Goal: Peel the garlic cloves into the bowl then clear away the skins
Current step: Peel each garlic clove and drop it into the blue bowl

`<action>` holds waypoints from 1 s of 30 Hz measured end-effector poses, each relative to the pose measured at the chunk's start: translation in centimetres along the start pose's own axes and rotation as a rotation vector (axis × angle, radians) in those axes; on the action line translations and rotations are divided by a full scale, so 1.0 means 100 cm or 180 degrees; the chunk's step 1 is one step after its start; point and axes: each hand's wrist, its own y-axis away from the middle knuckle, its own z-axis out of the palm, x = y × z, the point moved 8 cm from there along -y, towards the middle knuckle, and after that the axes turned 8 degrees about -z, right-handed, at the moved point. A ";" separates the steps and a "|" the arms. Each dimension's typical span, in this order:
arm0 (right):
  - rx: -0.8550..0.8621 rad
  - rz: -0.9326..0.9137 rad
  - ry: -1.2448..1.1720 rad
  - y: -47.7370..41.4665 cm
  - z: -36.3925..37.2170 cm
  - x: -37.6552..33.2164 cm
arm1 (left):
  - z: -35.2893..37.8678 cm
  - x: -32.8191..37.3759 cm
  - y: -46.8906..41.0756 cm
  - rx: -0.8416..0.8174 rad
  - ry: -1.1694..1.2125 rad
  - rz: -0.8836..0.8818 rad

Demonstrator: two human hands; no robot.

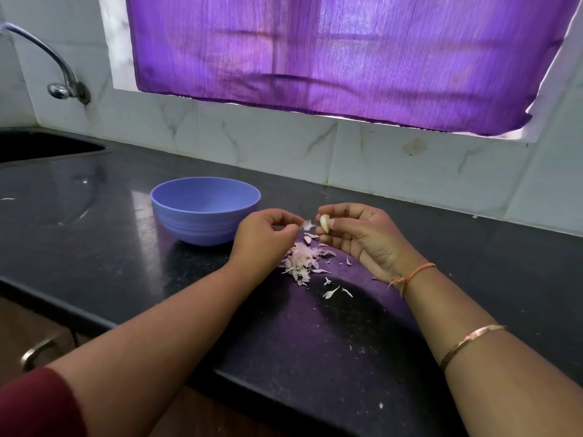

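- The right hand (356, 234) pinches a garlic clove (324, 223).
- The left hand (265, 236) pinches a bit of skin (308, 225) beside it.
- Best to pull slowly over the skin pile (303, 260) underneath.

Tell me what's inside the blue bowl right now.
Of the blue bowl, only the bare far inner wall shows, with nothing on it. The near wall hides the bottom, so it cannot be told whether any peeled garlic lies there.

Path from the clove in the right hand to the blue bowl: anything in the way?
Only the left hand, pinching a skin flake, sits between the clove and the bowl; nothing else visible.
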 end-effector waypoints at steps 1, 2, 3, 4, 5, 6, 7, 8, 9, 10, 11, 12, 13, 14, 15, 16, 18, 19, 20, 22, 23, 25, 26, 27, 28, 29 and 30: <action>0.0021 -0.0014 0.0008 0.000 0.000 0.000 | 0.000 -0.001 0.000 0.0012 -0.0004 -0.0025; 0.0039 -0.0038 0.0020 0.000 0.000 -0.001 | 0.001 -0.001 0.001 0.0024 -0.0032 -0.0042; 0.0058 -0.0069 0.0041 0.000 0.000 -0.002 | 0.001 -0.002 0.001 0.0033 -0.0089 -0.0038; 0.0083 -0.0101 0.0080 0.000 0.000 -0.003 | 0.001 -0.002 0.000 0.0046 -0.0159 -0.0024; 0.0117 -0.0132 0.0133 0.000 0.000 -0.004 | 0.001 -0.003 -0.002 0.0067 -0.0238 -0.0008; 0.0152 -0.0160 0.0193 0.000 0.000 -0.005 | 0.000 -0.003 -0.002 0.0084 -0.0308 0.0006; 0.0181 -0.0190 0.0249 0.000 0.001 -0.006 | 0.000 -0.003 -0.003 0.0087 -0.0342 0.0009; 0.0202 -0.0224 0.0300 0.000 0.001 -0.007 | 0.001 -0.003 -0.004 0.0082 -0.0343 0.0001; 0.0218 -0.0261 0.0355 0.000 0.002 -0.008 | 0.001 -0.004 -0.004 0.0078 -0.0334 -0.0011; 0.0231 -0.0304 0.0430 0.000 0.003 -0.010 | 0.001 -0.005 -0.005 0.0076 -0.0324 -0.0030; 0.0239 -0.0354 0.0543 -0.001 0.004 -0.011 | 0.000 -0.006 -0.005 0.0075 -0.0301 -0.0044; 0.0243 -0.0403 0.0682 -0.001 0.006 -0.013 | 0.000 -0.007 -0.006 0.0064 -0.0245 -0.0061; 0.0252 -0.0444 0.0806 -0.002 0.007 -0.014 | 0.001 -0.009 -0.007 0.0032 -0.0148 -0.0086; 0.0271 -0.0473 0.0893 -0.004 0.009 -0.015 | 0.001 -0.010 -0.008 -0.0013 -0.0052 -0.0110; 0.0295 -0.0495 0.0947 -0.006 0.010 -0.015 | 0.002 -0.011 -0.008 -0.0055 0.0001 -0.0125; 0.0323 -0.0515 0.0988 -0.008 0.011 -0.016 | 0.003 -0.011 -0.009 -0.0085 0.0009 -0.0135; 0.0374 -0.0572 0.1054 -0.014 0.015 -0.017 | 0.004 -0.012 -0.010 -0.0103 -0.0017 -0.0155; 0.0384 -0.0616 0.1082 -0.017 0.018 -0.019 | 0.004 -0.012 -0.010 -0.0102 -0.0040 -0.0160; 0.0371 -0.0677 0.1113 -0.020 0.022 -0.022 | 0.004 -0.012 -0.011 -0.0107 -0.0075 -0.0162; 0.0273 -0.0825 0.1217 -0.027 0.034 -0.028 | 0.006 -0.012 -0.011 -0.0122 -0.0173 -0.0154; 0.0201 -0.0893 0.1291 -0.031 0.042 -0.031 | 0.006 -0.011 -0.011 -0.0123 -0.0233 -0.0135; 0.0045 -0.1030 0.1527 -0.039 0.061 -0.035 | 0.007 -0.009 -0.010 -0.0106 -0.0337 -0.0068; -0.0016 -0.1110 0.1685 -0.043 0.070 -0.037 | 0.006 -0.008 -0.010 -0.0094 -0.0373 -0.0034; -0.0059 -0.1191 0.1870 -0.046 0.078 -0.038 | 0.006 -0.008 -0.010 -0.0092 -0.0406 -0.0012; -0.0099 -0.1265 0.2081 -0.049 0.086 -0.038 | 0.005 -0.007 -0.010 -0.0098 -0.0433 -0.0004; -0.0138 -0.1322 0.2303 -0.051 0.092 -0.038 | 0.005 -0.006 -0.009 -0.0106 -0.0460 -0.0004; -0.0180 -0.1359 0.2495 -0.052 0.098 -0.037 | 0.004 -0.005 -0.009 -0.0106 -0.0490 -0.0001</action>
